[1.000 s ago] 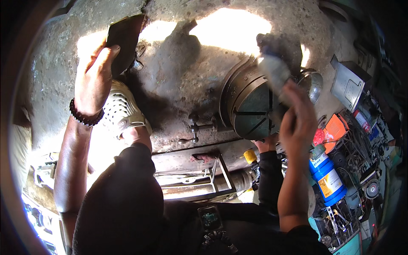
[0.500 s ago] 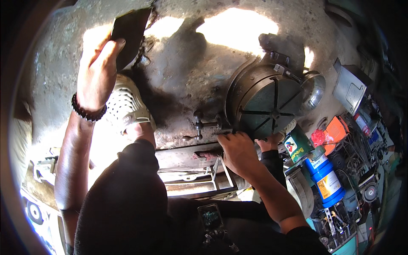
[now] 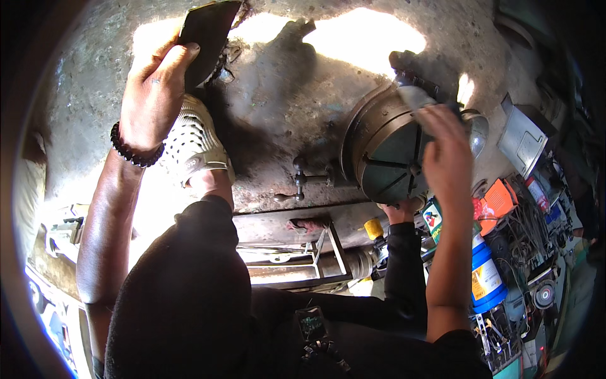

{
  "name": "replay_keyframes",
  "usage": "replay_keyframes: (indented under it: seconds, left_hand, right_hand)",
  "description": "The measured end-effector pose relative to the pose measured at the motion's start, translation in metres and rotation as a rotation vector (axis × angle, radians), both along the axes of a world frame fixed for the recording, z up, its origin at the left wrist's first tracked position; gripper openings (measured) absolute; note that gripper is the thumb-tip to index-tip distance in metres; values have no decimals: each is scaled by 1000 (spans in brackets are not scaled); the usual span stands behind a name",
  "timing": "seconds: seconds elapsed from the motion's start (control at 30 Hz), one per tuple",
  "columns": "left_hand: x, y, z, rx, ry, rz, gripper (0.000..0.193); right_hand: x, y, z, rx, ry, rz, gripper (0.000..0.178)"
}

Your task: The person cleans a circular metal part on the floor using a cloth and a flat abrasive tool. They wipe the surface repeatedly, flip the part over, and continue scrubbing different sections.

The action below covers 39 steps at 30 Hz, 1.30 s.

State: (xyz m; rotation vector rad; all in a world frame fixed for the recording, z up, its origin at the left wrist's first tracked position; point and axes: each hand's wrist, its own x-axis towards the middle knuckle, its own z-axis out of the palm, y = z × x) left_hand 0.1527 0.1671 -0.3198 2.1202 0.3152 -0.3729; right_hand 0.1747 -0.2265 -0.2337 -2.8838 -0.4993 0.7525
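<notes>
My left hand [image 3: 154,104], with a dark beaded bracelet at the wrist, grips a dark, flat, straight-edged piece [image 3: 208,38]; the thumb lies over its face. My right hand [image 3: 445,142] reaches over the far right part of a round slotted metal rotary table [image 3: 390,183]. Its fingers are smeared by motion. A pale grey blurred shape [image 3: 415,96] shows at the fingertips, and whether the hand holds it I cannot tell. A crank handle [image 3: 299,180] with ball ends sticks out to the left of the table.
My shoe [image 3: 197,129] stands on the stained concrete floor [image 3: 278,88]. A metal frame [image 3: 331,252] lies near my legs. At the right are a silver bowl-shaped piece [image 3: 476,129], a grey metal box [image 3: 527,136], an orange container [image 3: 497,201], a blue bucket [image 3: 487,278] and scattered tools.
My right hand has left the crank side of the rotary table and moved up and right over its far edge. My left hand keeps its grip on the dark flat piece. The view has shifted slightly.
</notes>
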Motion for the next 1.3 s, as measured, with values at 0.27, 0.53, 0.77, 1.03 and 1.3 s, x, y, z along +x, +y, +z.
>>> replay_keyframes:
  seconds: [0.27,0.53,0.77,1.03,1.3]
  left_hand:
    - [-2,11,-12,284,-220,-322,25]
    - [-6,0,-5,-395,172,267,29]
    - [-4,-21,9,-414,132,185,28]
    - [-14,-24,5,-491,171,18,33]
    - [-16,-56,2,-1106,587,11,30]
  right_hand:
    - [-85,48,-17,-81,443,411,33]
    - [-73,-8,61,148,377,-272,42]
    - [-86,-53,45,-83,46,-194,49]
    - [-85,6,-9,288,-120,-291,38]
    - [-84,81,-53,1271,511,-914,66]
